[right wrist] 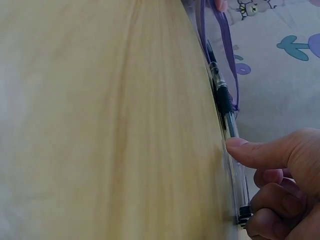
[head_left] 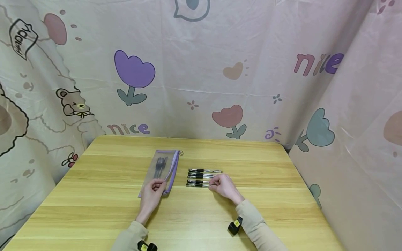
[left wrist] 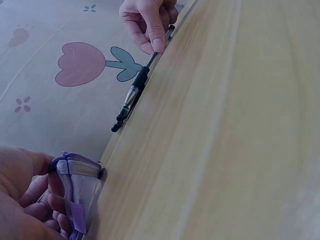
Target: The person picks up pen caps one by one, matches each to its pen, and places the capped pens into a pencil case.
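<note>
A see-through zip pencil pouch (head_left: pixel 174 170) with purple trim lies slanted on the table, several dark pens (head_left: pixel 161 165) inside it. My left hand (head_left: pixel 151 198) pinches the pouch's zip edge near its front end; the left wrist view shows that edge (left wrist: pixel 77 217) raised between thumb and fingers. To the right of the pouch, several clear-barrelled gel pens (head_left: pixel 196 176) with black grips lie side by side. My right hand (head_left: pixel 226 188) is at their right ends. In the right wrist view its thumb presses on a pen (right wrist: pixel 225 100), with curled fingers beside the black end.
The light wooden table (head_left: pixel 251 160) runs back to a patterned cloth (head_left: pixel 188 69) that hangs behind it and along both sides. Small black cameras (head_left: pixel 235 226) are strapped at both wrists, over beige sleeves (head_left: pixel 254 219).
</note>
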The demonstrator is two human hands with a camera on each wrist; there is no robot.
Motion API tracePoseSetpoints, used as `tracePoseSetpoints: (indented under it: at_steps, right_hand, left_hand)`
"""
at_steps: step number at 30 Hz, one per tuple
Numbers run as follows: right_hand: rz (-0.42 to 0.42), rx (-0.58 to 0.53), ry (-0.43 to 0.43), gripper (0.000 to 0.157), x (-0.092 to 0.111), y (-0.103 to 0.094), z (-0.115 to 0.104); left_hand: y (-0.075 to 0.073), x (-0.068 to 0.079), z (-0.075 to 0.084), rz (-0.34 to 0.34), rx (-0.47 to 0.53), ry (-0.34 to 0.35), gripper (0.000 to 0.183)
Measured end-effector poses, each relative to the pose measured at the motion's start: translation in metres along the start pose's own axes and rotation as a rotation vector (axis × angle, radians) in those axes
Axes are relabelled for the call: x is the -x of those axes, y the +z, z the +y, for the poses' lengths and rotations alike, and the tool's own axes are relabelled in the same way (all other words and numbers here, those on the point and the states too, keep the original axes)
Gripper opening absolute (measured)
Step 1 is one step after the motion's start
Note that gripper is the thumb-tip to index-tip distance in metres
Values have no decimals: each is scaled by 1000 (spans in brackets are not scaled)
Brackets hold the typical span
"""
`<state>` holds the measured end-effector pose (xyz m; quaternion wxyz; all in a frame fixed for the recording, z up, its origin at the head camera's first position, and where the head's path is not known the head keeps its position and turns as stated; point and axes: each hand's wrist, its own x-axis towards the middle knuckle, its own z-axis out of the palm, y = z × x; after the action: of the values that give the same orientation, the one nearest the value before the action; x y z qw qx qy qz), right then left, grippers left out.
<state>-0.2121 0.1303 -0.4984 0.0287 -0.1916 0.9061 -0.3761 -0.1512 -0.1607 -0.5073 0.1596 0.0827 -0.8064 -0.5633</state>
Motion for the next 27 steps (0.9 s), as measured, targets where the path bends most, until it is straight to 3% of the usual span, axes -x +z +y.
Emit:
tracePoseSetpoints:
  at_steps: [16,27]
  right_hand:
    - [-25,28,-28,3,3,-12,-10]
    - [-91,-5,-78,5,-2,-20,-17]
  left_hand:
    - [-1,1,3,-13,13,-5,15]
    - [0,1,1,-9,12,0,15]
